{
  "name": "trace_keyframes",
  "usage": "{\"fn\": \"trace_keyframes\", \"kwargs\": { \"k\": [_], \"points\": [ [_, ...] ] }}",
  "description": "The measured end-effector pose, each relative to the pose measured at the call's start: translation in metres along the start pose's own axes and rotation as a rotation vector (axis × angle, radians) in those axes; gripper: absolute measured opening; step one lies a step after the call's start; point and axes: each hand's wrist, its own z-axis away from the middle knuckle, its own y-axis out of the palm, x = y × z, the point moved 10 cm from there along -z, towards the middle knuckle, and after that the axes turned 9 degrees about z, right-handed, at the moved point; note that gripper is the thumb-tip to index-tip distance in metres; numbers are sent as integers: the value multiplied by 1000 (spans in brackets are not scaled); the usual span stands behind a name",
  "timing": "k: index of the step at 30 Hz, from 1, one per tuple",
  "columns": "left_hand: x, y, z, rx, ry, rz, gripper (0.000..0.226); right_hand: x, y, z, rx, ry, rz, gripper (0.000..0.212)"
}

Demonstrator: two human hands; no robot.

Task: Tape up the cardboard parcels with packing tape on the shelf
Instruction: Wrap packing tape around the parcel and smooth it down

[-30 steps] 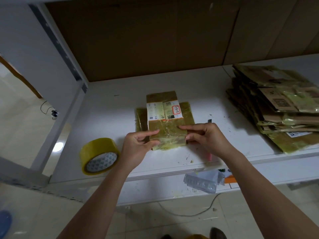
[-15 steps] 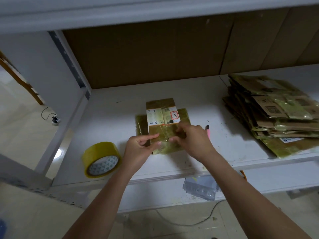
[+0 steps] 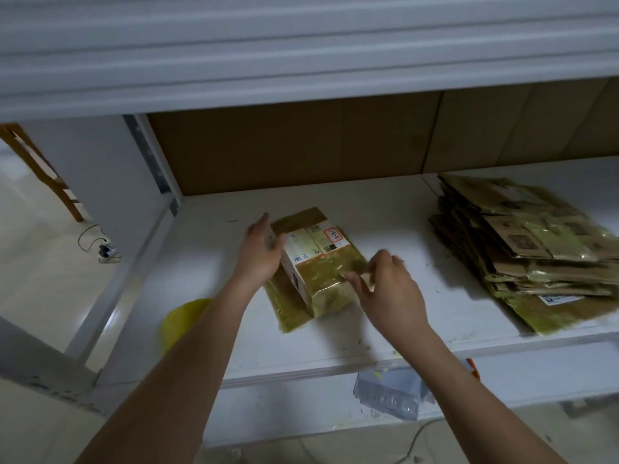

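Observation:
A small cardboard parcel [image 3: 321, 262], wrapped in yellowish tape with white labels on top, lies in the middle of the white shelf [image 3: 435, 316], turned at an angle on a flat taped piece. My left hand [image 3: 263, 254] grips its far left side, thumb on the top edge. My right hand [image 3: 385, 286] touches the parcel's near right edge with bent fingers; the view is blurred there. The yellow tape roll [image 3: 182, 318] sits at the shelf's front left, half hidden behind my left forearm.
A stack of flattened taped cardboard parcels [image 3: 536, 249] fills the right end of the shelf. The upper shelf's white edge [image 3: 301, 61] hangs low overhead. A plastic bag [image 3: 388, 393] lies on the lower level. A power strip [image 3: 107, 252] lies on the floor at left.
The parcel has been turned clockwise and its left side lifted. My left hand went from the near edge to the far left side. The head tilted up.

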Motion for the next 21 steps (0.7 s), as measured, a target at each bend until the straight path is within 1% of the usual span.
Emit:
{"fn": "trace_keyframes", "kwargs": {
  "k": [1,3,4,5,6,7,9,10,11,13,14,17,18,19,20,21],
  "points": [
    [2,5,-6,34,-48,60,65,5,8,2,56,-32,-58,31],
    [7,18,-12,112,-131,158,71,15,28,7,228,-73,-196,27],
    [9,21,-12,123,-150,162,74,16,32,8,279,-71,-218,27],
    [14,21,-14,114,-163,151,77,13,32,6,284,-51,-222,28],
    [17,18,-14,100,-169,112,75,4,29,3,249,-8,-231,28],
    [21,16,-14,83,-165,71,67,-6,25,-1,198,37,-261,31],
    [23,11,-12,61,-146,43,43,-19,23,-5,134,72,-297,52],
    [22,11,-8,61,-155,64,36,-21,25,-5,116,67,-258,58],
    [24,11,-3,53,-172,84,35,-20,27,-6,83,54,-191,59],
    [26,11,5,23,-198,77,38,-13,27,-7,17,20,-63,53],
    [26,11,11,8,-219,87,37,-9,28,-11,13,2,-28,52],
    [34,10,26,-4,-336,264,35,-9,27,-23,48,-2,-44,63],
    [35,10,29,2,-361,304,35,-8,21,-25,6,-11,1,65],
    [33,7,28,3,-345,275,36,-5,13,-23,-62,-19,65,62],
    [29,4,26,6,-294,194,46,1,7,-18,-119,-29,102,55],
    [25,5,23,34,-247,137,62,9,5,-12,-146,-52,95,48]
  ]
}}
